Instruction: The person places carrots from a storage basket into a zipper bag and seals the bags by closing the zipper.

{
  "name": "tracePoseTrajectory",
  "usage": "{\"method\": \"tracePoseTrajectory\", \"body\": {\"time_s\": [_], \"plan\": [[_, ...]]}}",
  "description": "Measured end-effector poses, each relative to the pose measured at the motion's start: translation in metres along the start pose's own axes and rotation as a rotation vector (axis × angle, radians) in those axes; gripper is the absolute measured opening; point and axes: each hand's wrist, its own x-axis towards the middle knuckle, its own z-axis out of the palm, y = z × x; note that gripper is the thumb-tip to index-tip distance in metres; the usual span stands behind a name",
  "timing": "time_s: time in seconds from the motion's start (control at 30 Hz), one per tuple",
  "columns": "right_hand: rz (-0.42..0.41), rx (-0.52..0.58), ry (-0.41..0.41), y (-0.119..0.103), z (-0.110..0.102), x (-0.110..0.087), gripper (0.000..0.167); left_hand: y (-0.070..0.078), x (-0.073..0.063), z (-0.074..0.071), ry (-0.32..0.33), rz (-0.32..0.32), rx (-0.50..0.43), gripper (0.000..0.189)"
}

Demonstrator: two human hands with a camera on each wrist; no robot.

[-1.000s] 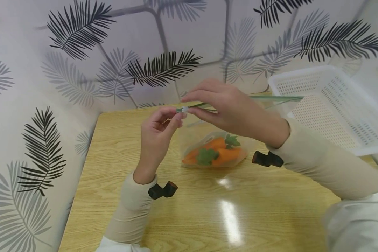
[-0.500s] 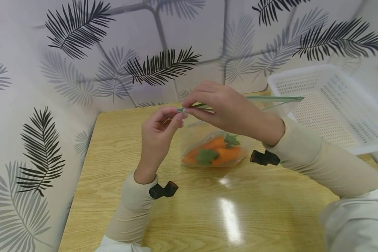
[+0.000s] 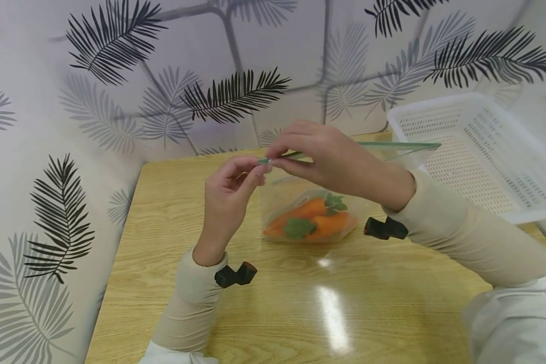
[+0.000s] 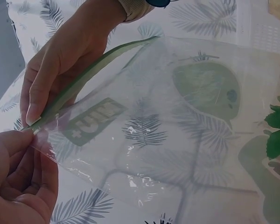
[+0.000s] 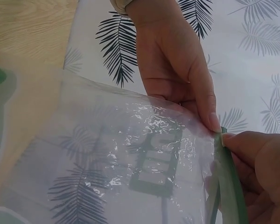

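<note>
A clear zip bag (image 4: 144, 154) with a green top strip (image 4: 91, 72) and green printed shapes stands on the wooden table. Orange carrots (image 3: 332, 225) with green leafy tops lie in its bottom. My left hand (image 3: 227, 192) pinches the left corner of the bag's top edge between thumb and fingers. Right beside it, my right hand (image 3: 323, 154) pinches the green strip at the same corner, its thumb tip close to the left thumb in the right wrist view. Along the right part, the two sides of the strip stand apart in the left wrist view.
A white perforated plastic basket (image 3: 478, 156) stands at the back right, behind the right forearm. The wooden table (image 3: 164, 303) ends at a wall covering with leaf prints (image 3: 236, 98). Each wrist carries a small black camera (image 3: 236, 274).
Both hands stay at the bag's left corner. A small white piece seen between the fingertips earlier no longer shows, and the right fingertips have shifted very slightly right.
</note>
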Motion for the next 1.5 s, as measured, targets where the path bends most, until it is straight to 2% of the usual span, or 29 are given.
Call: {"method": "tracePoseTrajectory", "body": {"time_s": [0.3, 0.5, 0.77, 1.13, 1.3, 1.5], "plan": [[-0.03, -0.001, 0.025, 0.005, -0.005, -0.004, 0.011, -0.001, 0.0, -0.002, 0.015, -0.016, 0.008, 0.011], [-0.005, -0.032, 0.014, 0.009, -0.013, -0.011, 0.01, -0.004, 0.001, -0.005, 0.027, -0.019, 0.017, 0.01], [0.066, -0.088, -0.024, 0.017, -0.032, -0.027, 0.011, -0.006, 0.002, -0.009, 0.058, -0.03, 0.017, 0.012], [0.073, -0.145, -0.039, 0.035, -0.061, -0.053, 0.02, -0.01, 0.004, -0.017, 0.092, -0.05, 0.019, 0.015], [0.105, -0.158, -0.012, 0.046, -0.07, -0.068, 0.025, -0.011, 0.006, -0.024, 0.116, -0.066, 0.022, 0.013], [0.135, -0.185, -0.018, 0.052, -0.084, -0.079, 0.026, -0.012, 0.007, -0.031, 0.137, -0.077, -0.007, 0.009]]}}
